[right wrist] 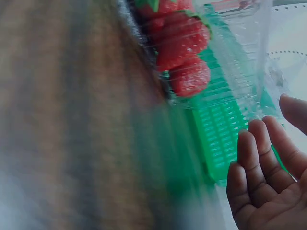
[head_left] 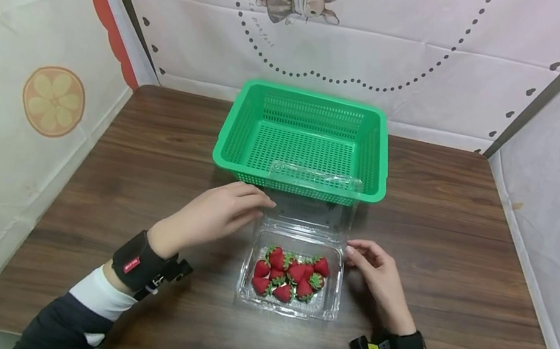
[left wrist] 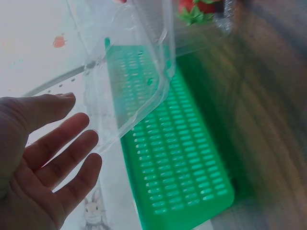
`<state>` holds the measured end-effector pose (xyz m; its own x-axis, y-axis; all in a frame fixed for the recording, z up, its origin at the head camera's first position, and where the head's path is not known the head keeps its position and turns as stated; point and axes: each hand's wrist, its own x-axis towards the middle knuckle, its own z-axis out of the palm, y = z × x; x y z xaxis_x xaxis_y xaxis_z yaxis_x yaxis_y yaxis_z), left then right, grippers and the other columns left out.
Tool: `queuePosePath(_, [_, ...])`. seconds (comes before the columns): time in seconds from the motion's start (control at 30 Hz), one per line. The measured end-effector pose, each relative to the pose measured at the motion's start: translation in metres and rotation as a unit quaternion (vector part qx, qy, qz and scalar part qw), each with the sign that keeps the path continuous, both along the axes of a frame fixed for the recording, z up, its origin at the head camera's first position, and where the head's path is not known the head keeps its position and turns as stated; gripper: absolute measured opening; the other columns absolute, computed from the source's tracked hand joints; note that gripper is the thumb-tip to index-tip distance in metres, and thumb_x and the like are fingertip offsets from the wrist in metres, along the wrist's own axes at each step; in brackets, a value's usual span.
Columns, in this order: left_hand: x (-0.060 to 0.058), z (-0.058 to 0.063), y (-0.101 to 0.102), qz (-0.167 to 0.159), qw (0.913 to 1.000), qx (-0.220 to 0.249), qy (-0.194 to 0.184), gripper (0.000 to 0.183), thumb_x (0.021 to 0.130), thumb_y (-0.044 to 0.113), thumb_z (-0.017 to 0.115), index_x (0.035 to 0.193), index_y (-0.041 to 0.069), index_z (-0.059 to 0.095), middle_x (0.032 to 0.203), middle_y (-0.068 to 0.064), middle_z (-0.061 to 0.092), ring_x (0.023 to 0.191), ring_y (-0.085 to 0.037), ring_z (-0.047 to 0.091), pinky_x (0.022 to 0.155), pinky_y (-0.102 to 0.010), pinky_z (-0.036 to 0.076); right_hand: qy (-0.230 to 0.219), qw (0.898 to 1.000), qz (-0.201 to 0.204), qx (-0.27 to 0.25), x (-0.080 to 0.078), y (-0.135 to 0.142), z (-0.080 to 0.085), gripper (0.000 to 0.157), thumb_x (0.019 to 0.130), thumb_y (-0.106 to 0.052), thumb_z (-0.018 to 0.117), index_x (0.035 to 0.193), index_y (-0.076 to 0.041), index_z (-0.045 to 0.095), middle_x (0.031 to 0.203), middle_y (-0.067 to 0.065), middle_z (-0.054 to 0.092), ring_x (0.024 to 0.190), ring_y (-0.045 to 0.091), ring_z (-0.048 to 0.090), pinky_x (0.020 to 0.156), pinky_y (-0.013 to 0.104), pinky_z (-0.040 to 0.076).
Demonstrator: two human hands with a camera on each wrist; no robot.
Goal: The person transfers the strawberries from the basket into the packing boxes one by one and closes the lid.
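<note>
A clear plastic clamshell box [head_left: 286,309] stands on the table with several red strawberries [head_left: 297,271] [right wrist: 184,40] in its base. Its transparent lid [head_left: 309,211] [left wrist: 158,98] is raised and leans back at the basket's front. My left hand [head_left: 220,214] [left wrist: 53,172] hovers beside the lid's left edge, fingers loosely bent and nothing held. On the other side my right hand [head_left: 376,277] [right wrist: 268,177] is close to the box's right rear corner, its fingers relaxed around no object. Whether those fingertips touch the plastic is hard to tell.
Behind the box sits a green plastic basket [head_left: 312,98] with slotted walls and nothing in it. The wooden table [head_left: 452,277] extends to both sides. White printed cloth [head_left: 355,57] walls it in at the back, left and right.
</note>
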<state>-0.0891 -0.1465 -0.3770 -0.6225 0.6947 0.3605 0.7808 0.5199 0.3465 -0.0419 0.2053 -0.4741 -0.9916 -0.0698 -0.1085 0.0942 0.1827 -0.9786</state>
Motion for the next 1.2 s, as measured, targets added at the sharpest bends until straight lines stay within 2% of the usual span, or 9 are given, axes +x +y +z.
queuePosePath(0.17, [-0.006, 0.006, -0.001, 0.022, 0.9997, 0.013, 0.000, 0.029, 0.095, 0.009, 0.071, 0.123, 0.010, 0.069, 0.119, -0.003, 0.068, 0.113, -0.019, 0.062, 0.096, -0.038, 0.051, 0.036, 0.999, 0.016, 0.020, -0.006, 0.003, 0.011, 0.036, 0.098, -0.027, 0.068, 0.124, -0.001, 0.065, 0.103, 0.009, 0.068, 0.095, 0.017, 0.066, 0.083, 0.027, 0.054])
queuePosePath(0.43, [-0.021, 0.016, 0.007, 0.023, 0.9972, 0.070, 0.014, 0.026, 0.095, 0.008, 0.071, 0.121, 0.008, 0.070, 0.114, -0.005, 0.069, 0.110, -0.020, 0.063, 0.094, -0.038, 0.052, 0.091, 0.993, 0.033, 0.064, -0.022, 0.008, 0.039, 0.038, 0.099, -0.032, 0.066, 0.128, -0.006, 0.064, 0.106, 0.008, 0.067, 0.096, 0.016, 0.063, 0.083, 0.027, 0.051])
queuePosePath(0.6, [-0.028, 0.023, 0.011, 0.032, 0.9962, 0.081, 0.007, 0.026, 0.094, 0.006, 0.071, 0.120, 0.006, 0.070, 0.115, -0.007, 0.069, 0.112, -0.022, 0.063, 0.096, -0.040, 0.051, 0.100, 0.991, 0.018, 0.088, -0.030, 0.011, 0.051, 0.040, 0.099, -0.037, 0.066, 0.128, -0.010, 0.064, 0.111, 0.006, 0.066, 0.101, 0.018, 0.062, 0.084, 0.025, 0.049])
queuePosePath(0.8, [-0.035, 0.029, 0.012, 0.066, 0.9947, 0.077, -0.019, 0.026, 0.098, 0.014, 0.068, 0.123, 0.008, 0.068, 0.118, -0.006, 0.068, 0.115, -0.021, 0.062, 0.096, -0.040, 0.051, 0.105, 0.988, -0.004, 0.115, -0.039, 0.013, 0.067, 0.042, 0.096, -0.045, 0.067, 0.127, -0.017, 0.065, 0.114, 0.003, 0.066, 0.105, 0.015, 0.061, 0.088, 0.027, 0.048])
queuePosePath(1.0, [-0.041, 0.029, 0.013, 0.094, 0.9919, 0.077, -0.035, 0.028, 0.099, 0.015, 0.066, 0.126, 0.007, 0.067, 0.121, -0.006, 0.067, 0.115, -0.021, 0.061, 0.094, -0.040, 0.051, 0.107, 0.986, -0.001, 0.130, -0.050, 0.011, 0.085, 0.050, 0.096, -0.048, 0.065, 0.134, -0.015, 0.061, 0.128, 0.003, 0.063, 0.114, 0.017, 0.059, 0.095, 0.038, 0.047])
queuePosePath(1.2, [-0.046, 0.027, 0.015, 0.110, 0.9893, 0.077, -0.057, 0.032, 0.098, 0.013, 0.067, 0.130, 0.007, 0.065, 0.124, -0.009, 0.066, 0.116, -0.024, 0.061, 0.094, -0.042, 0.051, 0.107, 0.984, 0.012, 0.144, -0.062, 0.008, 0.089, 0.056, 0.097, -0.049, 0.064, 0.141, -0.015, 0.057, 0.141, 0.005, 0.057, 0.123, 0.026, 0.056, 0.099, 0.049, 0.046])
